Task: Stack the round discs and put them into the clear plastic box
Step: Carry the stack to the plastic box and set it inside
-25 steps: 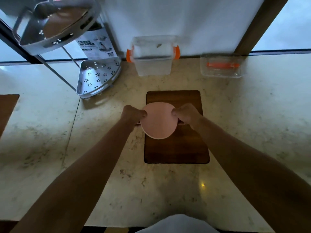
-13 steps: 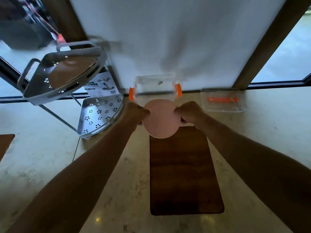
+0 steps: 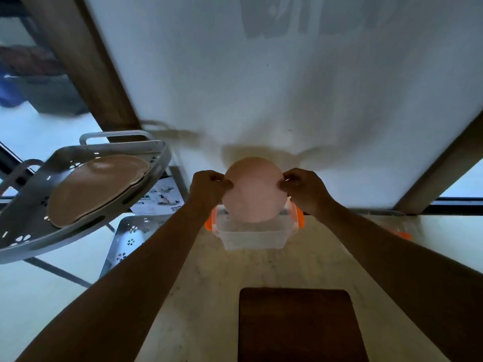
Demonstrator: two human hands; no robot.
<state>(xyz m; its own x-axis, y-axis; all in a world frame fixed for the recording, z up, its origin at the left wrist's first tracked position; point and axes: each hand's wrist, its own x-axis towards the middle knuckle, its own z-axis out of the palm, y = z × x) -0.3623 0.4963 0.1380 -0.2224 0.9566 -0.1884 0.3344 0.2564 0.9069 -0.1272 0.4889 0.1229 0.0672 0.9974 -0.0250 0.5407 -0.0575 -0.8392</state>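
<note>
Now both hands — left hand [image 3: 209, 188], right hand [image 3: 303, 190] — pinch the pink discs [image 3: 254, 190] by opposite edges, tilted upright over the open clear box [image 3: 252, 235] — likely to fit inside.

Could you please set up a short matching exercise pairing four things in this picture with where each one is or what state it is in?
Things:
1. pink discs
2. clear plastic box
3. wooden board
4. brown mat

Places or states:
A. lying in the upper tier of the grey corner rack
B. flat on the marble counter, nearest the person
C. held by the edges between the left hand and right hand
D. open, with orange latches, by the white backdrop

Pairs: 1-C, 2-D, 3-B, 4-A
</note>
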